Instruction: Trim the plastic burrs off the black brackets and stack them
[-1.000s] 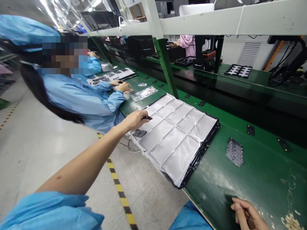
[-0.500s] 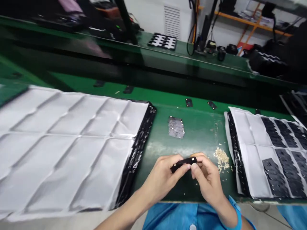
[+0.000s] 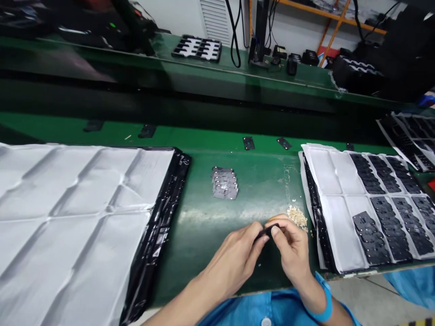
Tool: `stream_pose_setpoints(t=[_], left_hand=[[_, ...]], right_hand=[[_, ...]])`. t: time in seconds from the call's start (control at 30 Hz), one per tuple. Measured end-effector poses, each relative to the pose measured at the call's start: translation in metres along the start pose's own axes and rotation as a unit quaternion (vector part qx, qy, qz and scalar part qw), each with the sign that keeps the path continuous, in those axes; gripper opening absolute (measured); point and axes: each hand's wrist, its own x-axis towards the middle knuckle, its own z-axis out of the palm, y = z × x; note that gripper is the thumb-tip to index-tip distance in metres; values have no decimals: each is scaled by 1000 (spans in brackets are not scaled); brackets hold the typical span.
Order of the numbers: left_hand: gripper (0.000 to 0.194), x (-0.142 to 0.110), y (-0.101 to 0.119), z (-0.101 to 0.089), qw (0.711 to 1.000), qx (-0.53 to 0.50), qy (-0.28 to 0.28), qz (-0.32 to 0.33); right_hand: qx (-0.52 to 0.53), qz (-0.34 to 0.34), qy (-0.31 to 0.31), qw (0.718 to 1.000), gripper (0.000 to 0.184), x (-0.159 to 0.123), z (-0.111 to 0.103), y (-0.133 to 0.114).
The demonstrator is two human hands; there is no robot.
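Pinching a small black part [image 3: 267, 231] between them, the left [image 3: 239, 248] and right hands [image 3: 292, 244] keep their fingers clamped on it.

1. Soft glare whitens the green bench [image 3: 193, 222] at 6 o'clock.
2. Deep shadow fills the channel [image 3: 190, 104] at 12 o'clock.
3. Blur softens 10 o'clock; wide-angle distortion stretches the edges.
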Motion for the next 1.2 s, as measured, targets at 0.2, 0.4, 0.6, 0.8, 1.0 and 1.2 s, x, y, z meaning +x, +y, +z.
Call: stream_pose_setpoints(t=[0.2, 0.4, 0.6, 0.8, 1.0, 1.2], left_hand=[[22, 4, 4, 6, 1000, 9, -6, 1], [22, 3, 6, 8, 1000, 0, -20, -9], [26, 3, 5, 7, 999, -8, -34, -17], [26, 7, 1, 6, 999, -17, -37, -27], [21, 10, 2, 5, 998, -15, -62, -29], [23, 11, 0, 8, 997, -5, -71, -34]], right_hand=[[4, -6, 11, 1000, 21, 1, -5, 3], [-15, -7, 20, 1000, 26, 1, -7, 6], [-34, -9, 15, 999, 26, 1, -11, 7], [-19, -1, -13, 1000, 26, -2, -15, 8], [13, 15, -17, 1000, 20, -2, -18, 7], [-10, 7, -10, 1000, 25, 1, -16, 7]])
